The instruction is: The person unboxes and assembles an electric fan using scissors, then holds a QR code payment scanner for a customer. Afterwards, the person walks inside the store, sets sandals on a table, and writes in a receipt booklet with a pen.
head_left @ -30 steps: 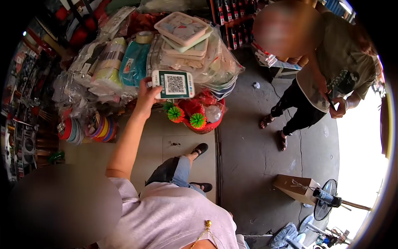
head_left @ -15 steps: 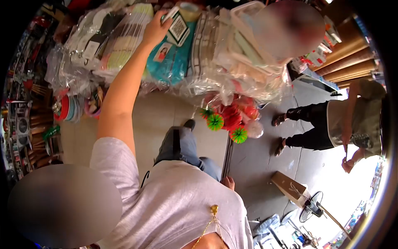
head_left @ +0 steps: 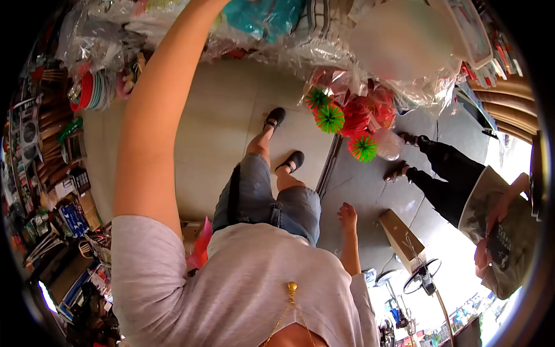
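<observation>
My left arm (head_left: 153,121) stretches up past the top edge, so the hand and anything in it are out of view. Beside the wrist lies a teal item in clear plastic (head_left: 263,17) on a pile of plastic-wrapped goods. My right hand (head_left: 347,215) hangs low at my side, away from the goods. Its fingers look loosely apart and nothing shows in them. Beyond it, green-and-red spiky balls (head_left: 330,119) and red wrapped bundles (head_left: 356,114) hang from the pile's edge.
Another person (head_left: 491,225) stands at the right. A cardboard box (head_left: 402,240) and a fan (head_left: 425,277) are on the grey floor. Crowded shelves (head_left: 49,156) line the left, with red and pale rings (head_left: 92,92) hanging nearby. Rolls (head_left: 509,107) are stacked at upper right.
My left hand, earlier at a card with a printed code square on the teal item, has passed out of view at the top. My right hand has swung farther out from my body.
</observation>
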`<act>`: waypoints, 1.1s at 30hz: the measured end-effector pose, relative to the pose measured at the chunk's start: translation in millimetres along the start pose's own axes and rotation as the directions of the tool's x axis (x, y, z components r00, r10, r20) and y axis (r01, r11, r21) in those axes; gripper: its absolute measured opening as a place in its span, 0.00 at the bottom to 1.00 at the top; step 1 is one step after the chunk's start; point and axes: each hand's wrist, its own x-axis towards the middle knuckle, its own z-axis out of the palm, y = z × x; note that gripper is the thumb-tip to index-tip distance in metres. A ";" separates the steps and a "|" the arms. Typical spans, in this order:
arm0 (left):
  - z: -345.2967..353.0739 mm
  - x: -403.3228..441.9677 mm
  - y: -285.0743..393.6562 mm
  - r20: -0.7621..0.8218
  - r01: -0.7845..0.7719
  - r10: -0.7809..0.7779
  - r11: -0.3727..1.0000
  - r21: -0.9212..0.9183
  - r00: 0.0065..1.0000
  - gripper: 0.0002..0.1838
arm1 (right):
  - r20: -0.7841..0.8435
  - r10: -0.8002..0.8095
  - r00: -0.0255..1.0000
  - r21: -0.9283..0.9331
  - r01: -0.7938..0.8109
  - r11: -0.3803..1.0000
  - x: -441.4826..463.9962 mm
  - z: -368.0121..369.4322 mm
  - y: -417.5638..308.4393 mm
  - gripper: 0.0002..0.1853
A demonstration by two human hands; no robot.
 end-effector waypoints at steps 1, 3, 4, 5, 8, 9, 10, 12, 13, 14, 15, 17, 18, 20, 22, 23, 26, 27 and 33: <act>-14.2 -20.7 -16.3 0.018 -0.014 0.017 0.992 -0.127 1.000 0.38 | -0.011 0.058 0.998 -0.060 -0.059 0.996 -3.2 -4.7 2.5 0.21; -38.9 -70.1 -48.0 -0.137 -0.183 0.169 0.978 -0.098 0.976 0.34 | -0.020 0.101 0.995 -0.129 -0.103 0.986 -0.8 -5.4 3.3 0.21; -54.4 -106.8 -52.6 -0.216 -0.224 0.191 0.965 -0.139 0.958 0.29 | 0.008 0.143 0.990 -0.094 -0.141 0.985 -1.9 -5.4 8.1 0.21; -72.9 -144.4 -68.2 -0.198 -0.085 0.060 0.989 -0.122 0.978 0.31 | 0.037 0.184 0.982 -0.059 -0.182 0.981 -4.4 -4.2 12.2 0.21; -124.7 -268.1 -114.6 -0.210 0.249 -0.270 0.961 -0.120 0.940 0.33 | 0.077 0.249 0.965 -0.178 -0.233 0.956 -6.5 15.7 6.7 0.20; -143.5 -312.9 -133.8 -0.195 0.400 -0.401 0.915 -0.046 0.895 0.34 | 0.079 0.244 0.967 -0.189 -0.226 0.956 -6.8 25.2 0.8 0.20; -155.1 -354.9 -140.7 -0.220 0.479 -0.478 0.876 -0.051 0.850 0.34 | 0.110 0.233 0.966 -0.193 -0.209 0.959 -4.6 36.6 -6.9 0.20; -175.8 -444.2 -161.0 -0.230 0.652 -0.642 0.757 -0.042 0.731 0.34 | 0.139 0.217 0.966 -0.220 -0.183 0.958 -3.4 59.9 -22.1 0.20; -184.4 -484.9 -165.8 -0.229 0.708 -0.694 0.706 -0.033 0.682 0.34 | 0.137 0.191 0.972 -0.249 -0.152 0.957 -4.2 75.9 -29.6 0.20; -192.0 -525.4 -173.8 -0.232 0.762 -0.746 0.647 -0.028 0.625 0.34 | 0.142 0.156 0.977 -0.282 -0.111 0.953 0.3 94.3 -40.9 0.19; -199.0 -568.5 -175.2 -0.235 0.820 -0.800 0.572 -0.022 0.552 0.35 | 0.152 0.151 0.977 -0.311 -0.098 0.945 4.0 110.5 -47.5 0.19; -211.1 -642.6 -169.9 -0.261 0.921 -0.901 0.379 -0.089 0.345 0.35 | 0.243 -0.182 0.953 -0.694 0.302 0.654 23.9 139.9 -52.2 0.18; -214.8 -682.0 -169.0 -0.280 0.943 -0.927 0.300 -0.147 0.251 0.35 | 0.274 -0.206 0.939 -0.748 0.343 0.568 22.7 155.8 -69.3 0.17; -217.9 -756.4 -156.5 -0.344 0.966 -0.929 0.202 -0.160 0.137 0.35 | 0.380 -0.170 0.909 -0.726 0.407 0.554 26.1 187.4 -100.5 0.18; -214.3 -808.8 -137.6 -0.409 0.974 -0.907 0.172 -0.145 0.099 0.35 | 0.482 -0.145 0.864 -0.689 0.477 0.546 29.1 218.2 -132.2 0.19; -212.0 -827.0 -131.6 -0.417 0.964 -0.907 0.159 -0.213 0.057 0.35 | 0.487 -0.076 0.870 -0.630 0.410 0.659 28.8 234.8 -149.0 0.20; -207.7 -860.3 -130.9 -0.412 0.927 -0.910 0.109 -0.359 -0.052 0.34 | 0.498 0.003 0.867 -0.584 0.333 0.740 24.4 260.6 -168.1 0.21; -206.9 -866.3 -134.8 -0.400 0.899 -0.912 0.096 -0.427 -0.093 0.33 | 0.496 -0.008 0.868 -0.585 0.341 0.736 28.5 266.5 -172.5 0.21; -250.5 -787.2 -209.8 -0.357 0.827 -0.934 0.210 -0.522 0.012 0.31 | 0.410 0.070 0.909 -0.648 0.237 0.724 23.2 268.7 -161.6 0.17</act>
